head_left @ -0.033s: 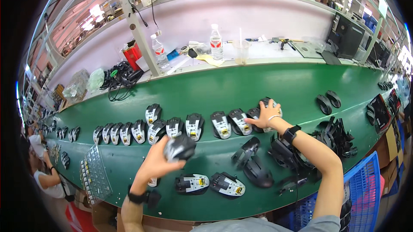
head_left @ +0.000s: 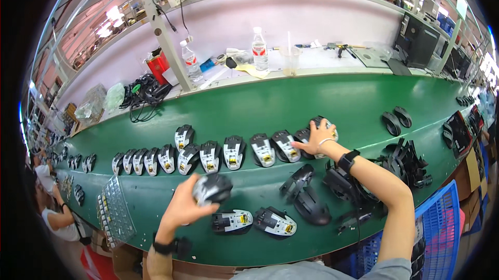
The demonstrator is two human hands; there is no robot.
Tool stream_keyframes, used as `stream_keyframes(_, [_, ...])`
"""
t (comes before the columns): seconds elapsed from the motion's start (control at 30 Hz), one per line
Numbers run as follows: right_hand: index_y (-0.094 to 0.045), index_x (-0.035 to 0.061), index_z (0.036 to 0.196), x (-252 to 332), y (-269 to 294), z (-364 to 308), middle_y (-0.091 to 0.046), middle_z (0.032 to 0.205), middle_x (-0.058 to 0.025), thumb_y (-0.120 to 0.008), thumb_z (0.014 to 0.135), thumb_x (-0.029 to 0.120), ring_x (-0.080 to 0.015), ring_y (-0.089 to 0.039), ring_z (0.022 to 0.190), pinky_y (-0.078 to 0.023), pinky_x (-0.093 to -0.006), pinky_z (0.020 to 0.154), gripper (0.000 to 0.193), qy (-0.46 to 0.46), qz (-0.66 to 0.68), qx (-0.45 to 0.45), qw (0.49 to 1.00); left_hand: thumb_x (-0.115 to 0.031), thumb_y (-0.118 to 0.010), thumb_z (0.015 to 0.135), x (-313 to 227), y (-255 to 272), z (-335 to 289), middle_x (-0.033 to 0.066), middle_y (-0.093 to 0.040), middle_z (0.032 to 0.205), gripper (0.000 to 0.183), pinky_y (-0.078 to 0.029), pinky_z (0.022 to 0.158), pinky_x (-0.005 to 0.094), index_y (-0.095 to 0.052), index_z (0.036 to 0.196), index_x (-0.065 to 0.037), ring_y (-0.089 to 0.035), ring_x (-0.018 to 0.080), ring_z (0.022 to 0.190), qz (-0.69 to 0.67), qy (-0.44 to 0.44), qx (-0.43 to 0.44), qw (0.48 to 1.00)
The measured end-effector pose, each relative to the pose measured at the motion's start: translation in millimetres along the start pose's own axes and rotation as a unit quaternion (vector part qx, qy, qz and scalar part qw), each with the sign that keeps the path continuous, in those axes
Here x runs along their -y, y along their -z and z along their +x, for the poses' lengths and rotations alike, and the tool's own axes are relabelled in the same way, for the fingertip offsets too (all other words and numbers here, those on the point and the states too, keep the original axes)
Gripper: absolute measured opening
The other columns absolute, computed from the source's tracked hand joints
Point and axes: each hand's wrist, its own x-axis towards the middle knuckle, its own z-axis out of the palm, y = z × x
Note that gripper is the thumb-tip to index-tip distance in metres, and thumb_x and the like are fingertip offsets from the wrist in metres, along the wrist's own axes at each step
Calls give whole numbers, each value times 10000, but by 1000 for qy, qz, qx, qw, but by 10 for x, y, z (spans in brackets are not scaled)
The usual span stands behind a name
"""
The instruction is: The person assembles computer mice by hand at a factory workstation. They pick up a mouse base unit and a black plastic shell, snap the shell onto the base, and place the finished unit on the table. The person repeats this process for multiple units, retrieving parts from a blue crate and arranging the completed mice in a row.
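My left hand (head_left: 182, 204) is closed around a black and grey computer mouse (head_left: 214, 188), raised above the front of the green bench. At the right end of a row of part-built mice, my right hand (head_left: 318, 141) has its thumb against one mouse (head_left: 286, 146) and its fingers curled over the end mouse (head_left: 332, 133); the palm hides part of the one between. Another mouse (head_left: 262, 150) stands just left of these. Two more part-built mice, one (head_left: 232, 221) beside the other (head_left: 275, 222), lie sideways near the front edge.
Black mouse shells (head_left: 312, 207) and a pile of black parts (head_left: 405, 165) lie at right, above a blue crate (head_left: 442, 228). A clear tray (head_left: 117, 207) sits at left. Bottles (head_left: 260, 50) stand on the back shelf. Another person (head_left: 57, 217) works at far left.
The mice by my right hand have slid slightly left along the row, the hand moving with them. My left hand has shifted slightly left with its mouse, which is turned a little.
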Motion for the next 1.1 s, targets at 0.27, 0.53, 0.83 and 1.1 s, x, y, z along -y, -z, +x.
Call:
stream_keyframes(0.27, [-194,65,1468,384,-9,67,-127,1473,-321,-480,750,766,-626,-178,1276,-313,-642,986,1044,-6,9,63,998,-148,-786,596,546,-545,-1112,193,-565,921,566,-444,784,431,-499,1036,62,-547,391,843,14,144,-205,968])
stream_keyframes(0.53, [-568,74,1186,210,53,-928,-505,1210,-148,-819,605,367,-344,-439,1160,-429,-444,948,697,483,45,15,875,-176,-760,666,805,-818,-1117,232,-402,1282,747,-289,1016,459,-369,1254,66,-333,382,1220,189,233,-293,908])
stream_keyframes(0.83, [-579,4,1107,233,-345,-1062,-608,962,-103,-682,746,111,-266,-594,935,-495,-352,801,390,445,124,-169,871,-123,-713,699,75,-561,-532,178,-433,1284,663,-332,1003,441,-426,1281,8,-431,332,1180,89,-45,-226,969])
stream_keyframes(1.1, [-643,-21,1050,209,356,-1527,-684,828,-111,-583,858,-30,-166,-676,734,-522,-259,643,201,247,573,-67,778,-78,-580,914,-625,-1225,372,81,-646,885,147,-515,720,269,-588,984,51,-631,134,801,-365,-83,68,925])
